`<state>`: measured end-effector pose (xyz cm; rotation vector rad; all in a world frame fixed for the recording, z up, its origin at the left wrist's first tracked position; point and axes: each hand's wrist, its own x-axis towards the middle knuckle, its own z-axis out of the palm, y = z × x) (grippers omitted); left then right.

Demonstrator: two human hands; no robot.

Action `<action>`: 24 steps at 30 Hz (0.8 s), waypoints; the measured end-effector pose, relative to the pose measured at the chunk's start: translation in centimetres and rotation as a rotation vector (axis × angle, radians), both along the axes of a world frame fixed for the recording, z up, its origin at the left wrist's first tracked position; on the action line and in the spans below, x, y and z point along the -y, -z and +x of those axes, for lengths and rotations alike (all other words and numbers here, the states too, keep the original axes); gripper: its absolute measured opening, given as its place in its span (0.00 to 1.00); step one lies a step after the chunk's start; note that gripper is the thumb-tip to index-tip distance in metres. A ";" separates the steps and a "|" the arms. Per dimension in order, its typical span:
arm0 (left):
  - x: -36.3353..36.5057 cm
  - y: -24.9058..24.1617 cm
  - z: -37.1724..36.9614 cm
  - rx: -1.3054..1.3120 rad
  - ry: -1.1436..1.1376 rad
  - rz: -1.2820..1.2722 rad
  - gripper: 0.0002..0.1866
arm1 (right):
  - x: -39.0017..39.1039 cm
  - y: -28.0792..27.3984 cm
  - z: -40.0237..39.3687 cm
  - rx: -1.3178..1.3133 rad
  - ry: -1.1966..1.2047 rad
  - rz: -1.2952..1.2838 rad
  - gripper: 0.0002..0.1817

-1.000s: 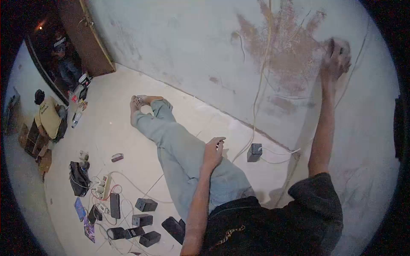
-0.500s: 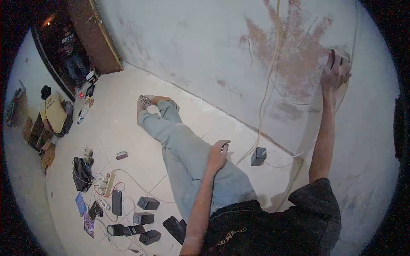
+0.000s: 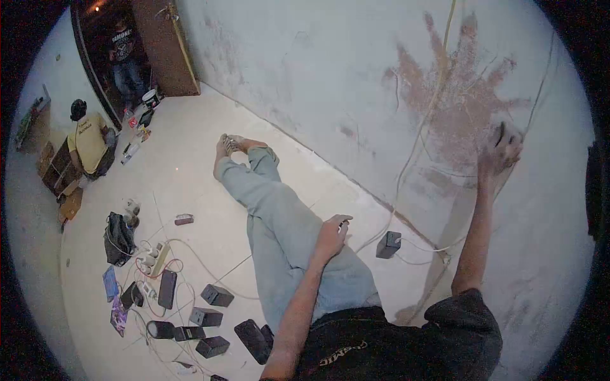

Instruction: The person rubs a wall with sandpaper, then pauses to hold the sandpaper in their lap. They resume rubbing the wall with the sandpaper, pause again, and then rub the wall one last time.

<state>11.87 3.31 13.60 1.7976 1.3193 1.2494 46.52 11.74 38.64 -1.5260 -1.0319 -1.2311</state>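
Observation:
My right hand [image 3: 502,149] is raised against the wall, beside the lower right of a reddish-brown, hand-shaped patch [image 3: 467,101]. Its fingers are curled around something too small and blurred to name, with a dark spot showing between them. My left hand [image 3: 333,236] rests on the thigh of my light grey-green trousers [image 3: 286,216], fingers loosely bent and apart, with no clear object in it. A pale cable [image 3: 416,143] hangs down the wall to the floor near a black box-shaped adapter [image 3: 388,245].
On the floor at left lie black boxes [image 3: 206,317], a power strip [image 3: 157,259], phones [image 3: 167,289], cables and a black bag [image 3: 119,238]. A person in yellow [image 3: 91,145] crouches farther off; another person [image 3: 124,57] stands in the doorway beside a brown door [image 3: 165,51].
The view has shifted, so the room appears displaced. My right hand sits slightly lower relative to the patch on the wall. My left hand still rests on my thigh.

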 end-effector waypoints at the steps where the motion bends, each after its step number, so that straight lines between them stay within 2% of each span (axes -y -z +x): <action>1: -0.2 0.3 0.0 -0.002 0.004 0.000 0.13 | -0.6 -1.2 -0.3 -0.085 0.081 0.067 0.15; 4: 0.0 0.4 -0.1 0.003 0.012 -0.009 0.13 | -1.9 -2.3 0.0 -0.130 -0.029 0.184 0.15; 8: -0.1 0.4 -0.1 0.015 0.022 -0.005 0.13 | -1.4 1.7 -1.0 -0.046 -0.088 0.211 0.17; 10: 0.0 0.3 0.0 -0.019 0.015 0.009 0.13 | 0.5 3.7 -3.1 -0.181 -0.341 0.188 0.15; 11: 0.0 0.2 -0.1 -0.055 0.006 0.018 0.13 | 1.6 4.0 -4.8 -0.184 -0.347 0.188 0.15; 13: 0.0 0.0 0.1 -0.039 0.008 0.010 0.13 | 3.8 4.3 -9.3 -0.470 -0.738 0.310 0.14; 15: 0.2 0.0 0.0 -0.022 0.012 0.000 0.13 | 3.8 6.5 -14.0 -0.460 -0.856 0.417 0.12; 16: 0.3 -0.1 0.0 -0.022 0.025 0.005 0.12 | 3.1 9.4 -16.0 -0.748 -0.954 0.309 0.11; 17: 0.3 -0.1 0.1 -0.018 0.036 0.011 0.11 | 4.7 7.8 -19.9 -0.528 -1.004 0.326 0.12; 18: 0.2 -0.3 0.2 -0.014 0.031 0.019 0.11 | 3.4 11.3 -21.9 -1.003 -1.360 0.120 0.15; 19: 0.4 -0.3 0.3 -0.093 0.011 -0.008 0.12 | 6.1 8.9 -25.2 -0.909 -1.338 -0.037 0.16; 21: 0.4 0.3 -0.3 -0.183 -0.020 -0.028 0.12 | 4.9 11.6 -29.6 -1.177 -1.498 -0.222 0.17; 24: 0.2 3.6 -1.3 -0.060 0.052 -0.048 0.16 | 3.9 15.5 -33.2 -1.042 -1.545 -0.196 0.19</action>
